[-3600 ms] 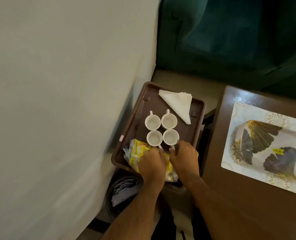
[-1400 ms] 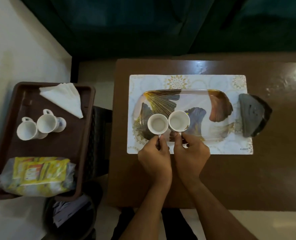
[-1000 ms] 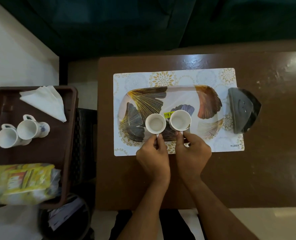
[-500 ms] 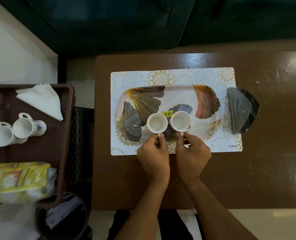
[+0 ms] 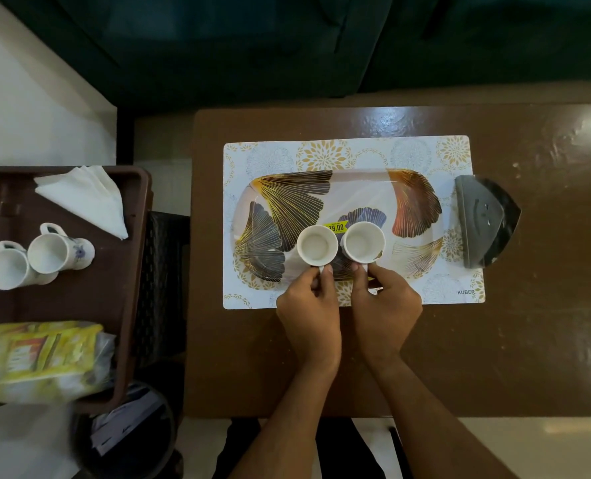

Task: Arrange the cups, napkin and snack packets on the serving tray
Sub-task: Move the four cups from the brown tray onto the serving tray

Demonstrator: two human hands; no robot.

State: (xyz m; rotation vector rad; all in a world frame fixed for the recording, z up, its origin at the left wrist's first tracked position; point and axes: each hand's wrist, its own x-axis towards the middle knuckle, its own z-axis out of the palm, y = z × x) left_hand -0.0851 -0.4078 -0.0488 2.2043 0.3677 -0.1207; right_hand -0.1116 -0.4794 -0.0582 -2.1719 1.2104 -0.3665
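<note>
Two white cups stand side by side on the leaf-patterned serving tray (image 5: 363,188). My left hand (image 5: 309,305) pinches the handle of the left cup (image 5: 316,245). My right hand (image 5: 384,302) pinches the handle of the right cup (image 5: 361,242). On the brown tray (image 5: 114,278) at the left stand two more white cups (image 5: 50,254), (image 5: 9,269), a folded white napkin (image 5: 86,198) and yellow snack packets (image 5: 40,359).
The serving tray lies on a patterned placemat (image 5: 425,150) on the brown table (image 5: 529,340). A dark wedge-shaped holder (image 5: 484,223) sits at the mat's right edge. A dark bin (image 5: 124,440) with papers stands below the brown tray. A dark green sofa (image 5: 287,36) runs behind.
Both hands carried two cups from the brown tray over to the serving tray. Over the last second the cups and hands have stayed almost still.
</note>
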